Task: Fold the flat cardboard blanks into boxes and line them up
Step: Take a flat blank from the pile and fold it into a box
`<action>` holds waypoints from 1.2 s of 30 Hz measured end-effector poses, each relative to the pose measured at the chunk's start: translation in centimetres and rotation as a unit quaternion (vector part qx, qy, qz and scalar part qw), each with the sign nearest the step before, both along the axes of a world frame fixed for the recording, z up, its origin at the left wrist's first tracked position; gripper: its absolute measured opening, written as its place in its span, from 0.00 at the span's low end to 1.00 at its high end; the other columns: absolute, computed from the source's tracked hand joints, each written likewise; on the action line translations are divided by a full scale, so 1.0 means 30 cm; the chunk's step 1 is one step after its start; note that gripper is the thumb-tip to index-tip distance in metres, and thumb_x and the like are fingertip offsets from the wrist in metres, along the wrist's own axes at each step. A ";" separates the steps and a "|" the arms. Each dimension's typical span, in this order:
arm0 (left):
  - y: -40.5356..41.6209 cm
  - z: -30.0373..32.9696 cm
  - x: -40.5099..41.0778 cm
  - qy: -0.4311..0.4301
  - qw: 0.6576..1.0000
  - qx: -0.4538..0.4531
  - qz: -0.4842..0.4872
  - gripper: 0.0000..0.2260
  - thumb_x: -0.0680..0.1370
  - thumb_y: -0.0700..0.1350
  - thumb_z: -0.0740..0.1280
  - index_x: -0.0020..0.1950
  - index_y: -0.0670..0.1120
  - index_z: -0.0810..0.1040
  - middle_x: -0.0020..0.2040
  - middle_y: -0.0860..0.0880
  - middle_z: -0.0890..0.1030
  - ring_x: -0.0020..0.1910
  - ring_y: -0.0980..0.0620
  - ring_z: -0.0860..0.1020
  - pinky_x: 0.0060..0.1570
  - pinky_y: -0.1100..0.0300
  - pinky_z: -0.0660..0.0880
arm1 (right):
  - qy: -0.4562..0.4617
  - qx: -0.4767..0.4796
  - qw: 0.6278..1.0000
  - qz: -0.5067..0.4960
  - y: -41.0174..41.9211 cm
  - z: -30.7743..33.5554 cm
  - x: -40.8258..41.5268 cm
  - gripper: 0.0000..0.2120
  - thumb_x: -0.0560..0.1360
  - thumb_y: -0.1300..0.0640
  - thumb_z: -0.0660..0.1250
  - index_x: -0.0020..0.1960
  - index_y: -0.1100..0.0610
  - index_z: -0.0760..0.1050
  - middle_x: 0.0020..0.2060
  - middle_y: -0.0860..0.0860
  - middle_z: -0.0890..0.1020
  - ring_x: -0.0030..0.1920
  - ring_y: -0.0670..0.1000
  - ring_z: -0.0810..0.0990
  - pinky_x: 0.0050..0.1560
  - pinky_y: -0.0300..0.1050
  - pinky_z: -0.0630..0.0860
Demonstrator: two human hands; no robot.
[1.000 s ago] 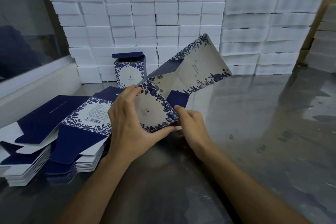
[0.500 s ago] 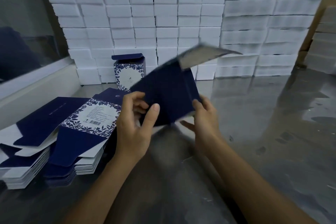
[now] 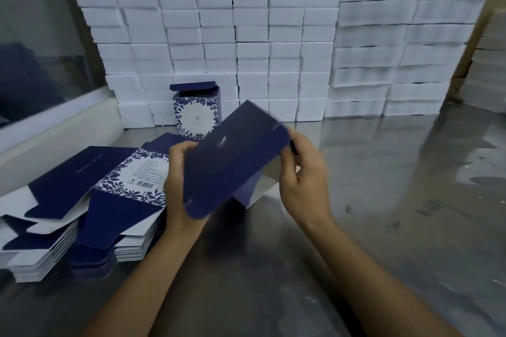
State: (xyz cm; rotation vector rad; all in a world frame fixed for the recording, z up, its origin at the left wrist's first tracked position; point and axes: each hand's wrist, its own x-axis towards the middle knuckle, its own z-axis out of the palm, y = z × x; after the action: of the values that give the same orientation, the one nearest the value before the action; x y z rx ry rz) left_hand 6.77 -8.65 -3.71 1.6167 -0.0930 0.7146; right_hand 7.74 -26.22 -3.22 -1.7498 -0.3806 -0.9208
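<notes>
- The left hand has its fingers curled over the left edge of a dark blue half-folded blank, gripping it from behind, wrist low and forearm rising from the lower frame edge.
- The right hand grips the blank's right end, fingers bent round the edge, thumb on the near side.
- The blank is held tilted above the worktop, its plain blue panel facing the camera; motion blurs its upper corner.
- Left of the hands, two stacks of flat blanks lie on the worktop.
- Behind, one folded box stands upright, top flap raised; its inside is not visible.
- White foam blocks are stacked in a wall at the back.
</notes>
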 end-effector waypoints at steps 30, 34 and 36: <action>-0.028 0.026 -0.013 0.053 0.995 -0.081 0.019 0.18 0.77 0.40 0.65 0.31 0.34 0.63 0.25 0.39 0.66 0.27 0.50 0.68 0.29 0.58 0.68 | 0.064 -0.019 0.996 0.060 0.037 -0.002 -0.013 0.29 0.73 0.27 0.61 0.71 0.32 0.63 0.66 0.34 0.72 0.71 0.44 0.68 0.67 0.41 0.67; -0.040 0.016 -0.024 0.039 0.997 -0.040 -0.060 0.16 0.78 0.38 0.68 0.35 0.42 0.64 0.23 0.53 0.68 0.24 0.57 0.71 0.24 0.56 0.77 | 0.095 0.066 0.990 0.086 0.034 -0.007 0.001 0.33 0.72 0.28 0.65 0.71 0.42 0.69 0.66 0.43 0.76 0.71 0.50 0.71 0.69 0.56 0.71; -0.052 0.009 -0.023 0.027 0.997 -0.007 -0.069 0.15 0.78 0.36 0.68 0.36 0.45 0.65 0.24 0.58 0.70 0.23 0.60 0.71 0.22 0.59 0.76 | 0.102 0.079 0.988 0.088 0.026 -0.006 0.005 0.33 0.71 0.28 0.66 0.71 0.42 0.69 0.66 0.44 0.77 0.71 0.51 0.71 0.69 0.58 0.71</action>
State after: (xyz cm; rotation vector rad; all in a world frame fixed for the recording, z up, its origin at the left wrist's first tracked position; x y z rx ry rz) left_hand 6.06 -10.20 -3.44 1.5979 -0.1590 0.5633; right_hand 7.89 -25.44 -3.41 -1.6188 -0.3139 -0.6231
